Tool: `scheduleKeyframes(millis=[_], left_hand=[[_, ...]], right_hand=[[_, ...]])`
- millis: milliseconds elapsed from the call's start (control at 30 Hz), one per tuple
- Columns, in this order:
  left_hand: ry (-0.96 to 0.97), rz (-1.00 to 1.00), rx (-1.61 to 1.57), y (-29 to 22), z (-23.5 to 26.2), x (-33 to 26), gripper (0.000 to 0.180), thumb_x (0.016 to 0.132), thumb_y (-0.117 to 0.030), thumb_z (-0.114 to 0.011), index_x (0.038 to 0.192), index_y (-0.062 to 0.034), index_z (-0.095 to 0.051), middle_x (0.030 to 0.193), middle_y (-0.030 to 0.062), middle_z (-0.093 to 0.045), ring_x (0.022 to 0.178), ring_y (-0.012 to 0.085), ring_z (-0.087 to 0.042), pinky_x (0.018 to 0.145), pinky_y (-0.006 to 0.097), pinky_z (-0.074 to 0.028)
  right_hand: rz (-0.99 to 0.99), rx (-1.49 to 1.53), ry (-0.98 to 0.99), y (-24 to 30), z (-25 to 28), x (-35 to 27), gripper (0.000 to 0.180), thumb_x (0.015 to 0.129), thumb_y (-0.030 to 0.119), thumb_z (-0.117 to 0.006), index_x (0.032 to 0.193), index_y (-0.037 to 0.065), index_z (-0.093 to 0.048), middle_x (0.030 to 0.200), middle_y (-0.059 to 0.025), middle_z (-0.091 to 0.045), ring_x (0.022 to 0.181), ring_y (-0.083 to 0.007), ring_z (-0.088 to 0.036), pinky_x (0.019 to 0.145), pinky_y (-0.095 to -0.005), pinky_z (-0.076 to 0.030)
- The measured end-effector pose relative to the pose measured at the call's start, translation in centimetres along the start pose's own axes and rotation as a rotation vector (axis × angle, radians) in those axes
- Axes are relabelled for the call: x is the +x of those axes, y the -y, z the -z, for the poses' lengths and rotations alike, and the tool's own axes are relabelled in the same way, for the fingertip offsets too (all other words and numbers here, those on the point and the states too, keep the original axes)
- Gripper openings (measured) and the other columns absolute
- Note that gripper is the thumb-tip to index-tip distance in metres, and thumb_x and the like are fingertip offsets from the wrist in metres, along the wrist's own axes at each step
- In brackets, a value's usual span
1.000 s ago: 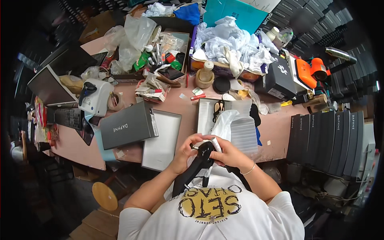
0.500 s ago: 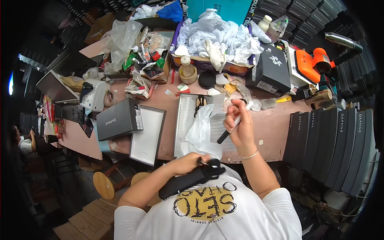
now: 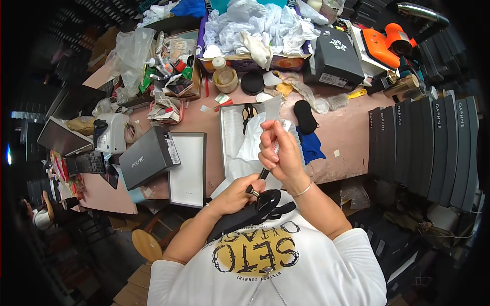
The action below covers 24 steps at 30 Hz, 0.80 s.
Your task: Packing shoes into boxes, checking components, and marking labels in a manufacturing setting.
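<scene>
Close to my chest, my left hand (image 3: 236,196) is closed around a black sandal (image 3: 237,219) with a glossy part and loose straps. Just above it, my right hand (image 3: 280,153) grips a white-and-black marker pen (image 3: 264,173). The pen's dark end points down at the sandal and the left fingers; whether it touches cannot be made out. Beyond the hands lies an open shoe box (image 3: 223,133) with crumpled white tissue paper (image 3: 247,145) and another strappy black sandal (image 3: 248,113) inside.
A grey shoe box (image 3: 145,158) leans beside an upturned lid (image 3: 187,168) at left. Right of the open box are a black oval pad (image 3: 305,117) and a blue cloth (image 3: 312,147). Dark shoe boxes (image 3: 418,153) line the right side; a paper-filled purple bin (image 3: 255,62) stands behind.
My right hand has brought the pen down and left, to the sandal. The sandal has turned, showing its glossy part. The view has shifted, and the oval pad and blue cloth are now uncovered.
</scene>
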<state>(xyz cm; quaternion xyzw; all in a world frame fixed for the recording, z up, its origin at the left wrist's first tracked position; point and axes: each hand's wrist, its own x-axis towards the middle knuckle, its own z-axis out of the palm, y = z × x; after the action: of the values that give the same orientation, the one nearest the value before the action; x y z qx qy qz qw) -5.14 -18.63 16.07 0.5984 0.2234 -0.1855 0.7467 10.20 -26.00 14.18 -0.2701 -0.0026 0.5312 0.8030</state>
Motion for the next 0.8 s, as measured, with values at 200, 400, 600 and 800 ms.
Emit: scheduleKeyframes(millis=[200, 400, 600, 800], left_hand=[[-0.086, -0.055, -0.169, 2.7, 1.4, -1.5, 0.024, 0.1, -0.02, -0.047, 0.087, 0.0005, -0.047, 0.074, -0.0024, -0.042, 0.074, 0.0057, -0.038, 0.068, 0.023, -0.039], [-0.283, -0.181, 0.168, -0.2, 1.5, -2.8, 0.03, 0.099, -0.024, -0.049, 0.086, 0.0035, -0.048, 0.073, 0.0113, -0.051, 0.069, 0.0129, -0.044, 0.067, 0.028, -0.042], [-0.284, -0.173, 0.218, -1.2, 1.0, -3.9, 0.03, 0.098, -0.023, -0.05, 0.086, 0.0043, -0.049, 0.073, 0.0196, -0.056, 0.064, 0.0265, -0.054, 0.064, 0.034, -0.044], [-0.204, -0.139, 0.332, -1.5, 0.5, -3.3, 0.029, 0.098, -0.024, -0.048, 0.09, 0.0035, -0.051, 0.078, 0.0216, -0.06, 0.07, 0.0352, -0.059, 0.067, 0.037, -0.046]], right_hand=[[0.709, 0.169, -0.217, 17.2, 2.0, 1.7, 0.026, 0.096, 0.027, -0.044, 0.094, 0.004, -0.056, 0.071, -0.0015, -0.046, 0.05, -0.0107, -0.037, 0.04, -0.0263, -0.033], [0.244, -0.028, -0.003, 9.6, 3.4, -2.2, 0.068, 0.091, 0.066, -0.035, 0.097, 0.004, -0.065, 0.069, -0.0035, -0.059, 0.039, -0.0093, -0.037, 0.035, -0.0218, -0.027], [0.18, -0.149, -0.006, 4.1, 0.5, -7.5, 0.03, 0.087, 0.026, -0.067, 0.1, 0.009, -0.046, 0.073, -0.0005, -0.048, 0.058, -0.0099, -0.042, 0.051, -0.0247, -0.037], [0.404, -0.469, 0.121, 3.2, -1.7, -10.0, 0.027, 0.086, 0.021, -0.066, 0.095, 0.006, -0.045, 0.071, -0.0046, -0.049, 0.053, -0.0132, -0.045, 0.049, -0.0279, -0.042]])
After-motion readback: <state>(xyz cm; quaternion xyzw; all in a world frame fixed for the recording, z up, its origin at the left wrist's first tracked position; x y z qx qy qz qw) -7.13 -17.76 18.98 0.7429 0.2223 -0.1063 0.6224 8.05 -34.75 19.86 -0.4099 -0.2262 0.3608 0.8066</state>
